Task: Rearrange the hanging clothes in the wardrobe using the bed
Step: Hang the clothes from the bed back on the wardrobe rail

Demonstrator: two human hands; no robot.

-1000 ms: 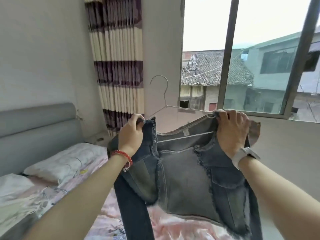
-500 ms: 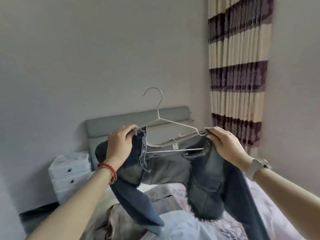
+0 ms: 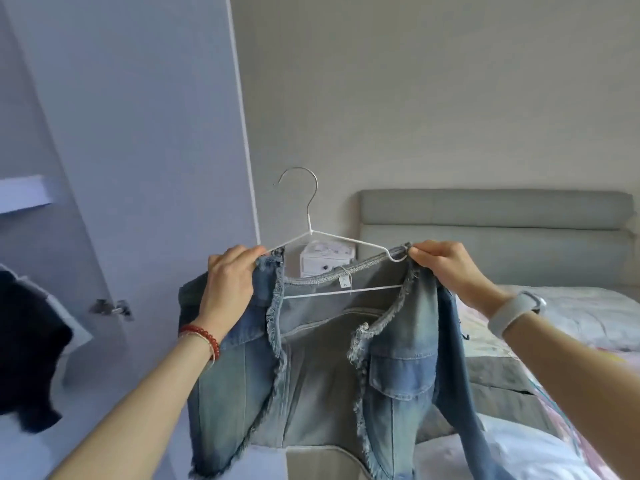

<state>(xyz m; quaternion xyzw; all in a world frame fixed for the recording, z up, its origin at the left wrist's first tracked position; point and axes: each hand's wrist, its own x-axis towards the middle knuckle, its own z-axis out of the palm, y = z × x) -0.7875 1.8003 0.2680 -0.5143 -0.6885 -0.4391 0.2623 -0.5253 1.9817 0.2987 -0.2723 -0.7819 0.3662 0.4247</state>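
Swinging round from the striped curtain and headboard toward the pale wardrobe door since half a second ago, with the jacket still carried out in front at chest height.

Nearest, gripping at both shoulders: left hand (image 3: 231, 278), red bead bracelet at the wrist, clenching its grip round the left shoulder of the faded blue denim jacket with frayed edges (image 3: 346, 372) and the wire beneath; right hand (image 3: 446, 268), pale watch band on the wrist, pinching the right shoulder seam against the end of the thin white wire hanger with bare metal hook (image 3: 311, 233). Hanging open-fronted, sleeves drooping below, over the corner of the bed with patterned quilt (image 3: 571, 327).

Judging the handling: denim probably moderately heavy for so slim a hanger, limp but thick, not slippery; wire likely bending or tipping if held at one end only. Holding at both shoulders looking sound for carrying; shifting one hand to the neck of the hook probably needed for hooking on a rail.

Farther off: dark garment (image 3: 27, 358) showing at the left edge beside the lilac-white wardrobe door (image 3: 138, 133), then small white drawer unit (image 3: 325, 258) and grey padded headboard (image 3: 502, 220) against the wall.
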